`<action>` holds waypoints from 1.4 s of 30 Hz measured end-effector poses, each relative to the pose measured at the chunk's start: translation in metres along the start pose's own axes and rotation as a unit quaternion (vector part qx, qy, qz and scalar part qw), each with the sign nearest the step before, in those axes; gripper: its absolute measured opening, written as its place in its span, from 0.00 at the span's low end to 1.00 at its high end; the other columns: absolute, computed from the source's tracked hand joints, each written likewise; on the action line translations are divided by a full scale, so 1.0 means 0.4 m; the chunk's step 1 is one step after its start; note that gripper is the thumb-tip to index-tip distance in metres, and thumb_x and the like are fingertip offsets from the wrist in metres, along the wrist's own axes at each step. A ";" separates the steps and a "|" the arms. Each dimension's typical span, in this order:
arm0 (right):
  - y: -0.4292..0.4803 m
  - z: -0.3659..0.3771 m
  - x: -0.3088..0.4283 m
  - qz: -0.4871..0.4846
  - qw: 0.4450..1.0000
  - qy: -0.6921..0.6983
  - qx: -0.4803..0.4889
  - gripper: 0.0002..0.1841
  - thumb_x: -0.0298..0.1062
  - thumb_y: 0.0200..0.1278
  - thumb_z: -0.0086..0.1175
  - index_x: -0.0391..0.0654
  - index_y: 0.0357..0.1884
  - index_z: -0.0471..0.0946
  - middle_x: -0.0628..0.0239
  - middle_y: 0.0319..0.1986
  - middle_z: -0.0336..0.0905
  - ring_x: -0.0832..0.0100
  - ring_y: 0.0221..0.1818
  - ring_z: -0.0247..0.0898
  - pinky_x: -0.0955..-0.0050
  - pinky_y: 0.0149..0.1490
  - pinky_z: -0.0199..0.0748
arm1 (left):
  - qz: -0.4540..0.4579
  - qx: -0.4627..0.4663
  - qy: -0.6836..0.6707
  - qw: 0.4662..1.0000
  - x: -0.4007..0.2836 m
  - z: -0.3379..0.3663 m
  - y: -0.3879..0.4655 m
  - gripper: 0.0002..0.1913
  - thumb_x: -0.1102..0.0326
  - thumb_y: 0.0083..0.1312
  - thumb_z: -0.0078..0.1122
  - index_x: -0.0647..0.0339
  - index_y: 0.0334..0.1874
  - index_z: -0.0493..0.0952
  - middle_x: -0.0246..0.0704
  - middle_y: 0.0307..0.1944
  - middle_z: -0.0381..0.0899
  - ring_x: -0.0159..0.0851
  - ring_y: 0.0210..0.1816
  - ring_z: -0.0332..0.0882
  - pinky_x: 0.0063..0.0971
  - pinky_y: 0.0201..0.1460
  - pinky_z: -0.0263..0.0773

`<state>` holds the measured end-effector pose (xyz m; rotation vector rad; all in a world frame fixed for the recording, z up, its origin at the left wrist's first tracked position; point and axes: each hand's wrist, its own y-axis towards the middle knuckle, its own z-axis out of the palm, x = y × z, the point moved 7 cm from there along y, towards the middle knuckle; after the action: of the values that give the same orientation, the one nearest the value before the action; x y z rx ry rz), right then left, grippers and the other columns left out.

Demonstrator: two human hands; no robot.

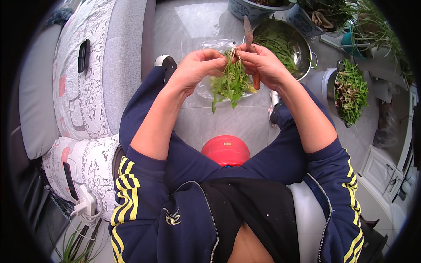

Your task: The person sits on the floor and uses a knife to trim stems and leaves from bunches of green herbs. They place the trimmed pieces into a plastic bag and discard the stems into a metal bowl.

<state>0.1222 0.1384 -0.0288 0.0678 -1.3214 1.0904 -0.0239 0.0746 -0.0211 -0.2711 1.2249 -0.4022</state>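
Observation:
Between my hands hangs a leafy green plant (234,87), its pale roots up and its leaves down. My right hand (261,62) grips the root end and also holds a small knife (248,33), with the worn blade pointing away from me and the orange handle below the palm. My left hand (205,67) has its fingertips at the plant's stems; whether they pinch them is unclear. Under the plant, a clear plastic bag (205,90) lies on the floor with leaves on it. Just beyond my right hand stands a steel colander or pot (304,49) with loose green leaves.
At right, a round container (331,88) carries a heap of greens (352,93). Potted plants (256,10) line the far right. A sofa with a patterned cover (82,82) runs along the left, holding a black object (84,56). A red stool or bucket (226,149) is between my legs.

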 end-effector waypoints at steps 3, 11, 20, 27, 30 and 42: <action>0.005 0.009 -0.001 -0.021 1.000 0.016 0.006 0.10 0.38 0.68 0.54 0.42 0.41 0.76 0.78 0.22 0.66 0.87 0.17 0.51 0.85 0.17 0.52 | 0.002 0.001 0.013 1.000 0.001 -0.001 0.000 0.13 0.60 0.64 0.62 0.63 0.42 0.80 0.30 0.37 0.82 0.27 0.40 0.77 0.22 0.47 0.70; -0.008 0.036 0.001 -0.010 0.997 0.072 0.011 0.11 0.39 0.67 0.56 0.41 0.43 0.75 0.75 0.26 0.75 0.87 0.18 0.50 0.85 0.19 0.50 | 0.020 -0.006 0.040 0.999 -0.002 -0.001 0.005 0.13 0.60 0.65 0.61 0.63 0.43 0.80 0.29 0.38 0.82 0.27 0.41 0.77 0.22 0.47 0.70; -0.005 0.049 0.007 -0.012 0.996 0.078 0.051 0.12 0.38 0.67 0.57 0.40 0.44 0.74 0.74 0.29 0.77 0.87 0.19 0.52 0.87 0.22 0.53 | 0.038 -0.012 -0.106 0.994 -0.012 0.007 0.001 0.16 0.63 0.71 0.55 0.65 0.55 0.76 0.30 0.38 0.82 0.25 0.40 0.78 0.21 0.47 0.72; -0.002 0.055 -0.006 0.008 0.996 0.081 0.024 0.12 0.39 0.67 0.57 0.41 0.44 0.75 0.75 0.28 0.76 0.87 0.20 0.53 0.88 0.24 0.55 | 0.036 0.004 -0.134 0.990 0.005 0.016 0.007 0.14 0.64 0.70 0.56 0.63 0.53 0.78 0.29 0.36 0.82 0.24 0.38 0.78 0.19 0.43 0.69; 0.003 0.056 -0.018 0.009 0.996 0.084 0.018 0.11 0.39 0.67 0.57 0.42 0.43 0.75 0.75 0.28 0.77 0.87 0.20 0.53 0.87 0.24 0.55 | 0.030 -0.010 -0.140 0.990 0.013 0.015 0.008 0.12 0.64 0.69 0.57 0.62 0.51 0.79 0.28 0.36 0.83 0.24 0.38 0.78 0.19 0.42 0.68; 0.005 0.065 -0.031 0.032 0.998 0.046 0.010 0.12 0.43 0.71 0.52 0.44 0.37 0.74 0.80 0.18 0.63 0.85 0.19 0.51 0.84 0.26 0.53 | 0.004 -0.083 -0.174 0.981 0.041 -0.019 0.009 0.09 0.66 0.67 0.61 0.63 0.44 0.78 0.29 0.36 0.81 0.26 0.36 0.77 0.19 0.44 0.72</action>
<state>0.1037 0.1165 -0.0313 -0.0102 -1.2365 1.1477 -0.0260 0.0710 -0.0391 -0.4590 0.9143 -0.2325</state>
